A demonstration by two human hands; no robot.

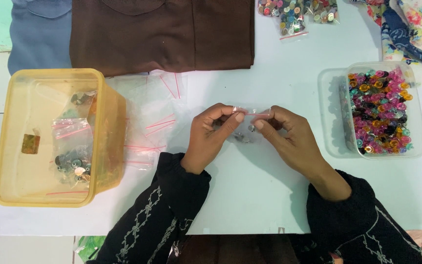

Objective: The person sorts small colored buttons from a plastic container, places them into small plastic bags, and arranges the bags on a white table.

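One small clear zip bag (246, 128) with a red seal strip is held up over the middle of the white table (250, 195), and a few small dark buttons, three or so, sit in its bottom. Two hands work it: the left hand (212, 133) pinches the bag's top left corner between thumb and curled fingers, and the right hand (289, 135) pinches the top right corner the same way, so both are closed tight on the seal with fingertips nearly meeting. Both wrists come in from below in black embroidered sleeves (162, 215), palms turned inward toward each other. To the left stands one yellow plastic tub (10, 146) holding two filled bags of greyish buttons, and beside it lies a loose pile of empty zip bags (155, 122), too overlapped to count. To the right sits one clear container (416, 122) heaped with coloured buttons. Two folded garments, one brown (162, 34) and one blue (37, 39), lie at the far edge.
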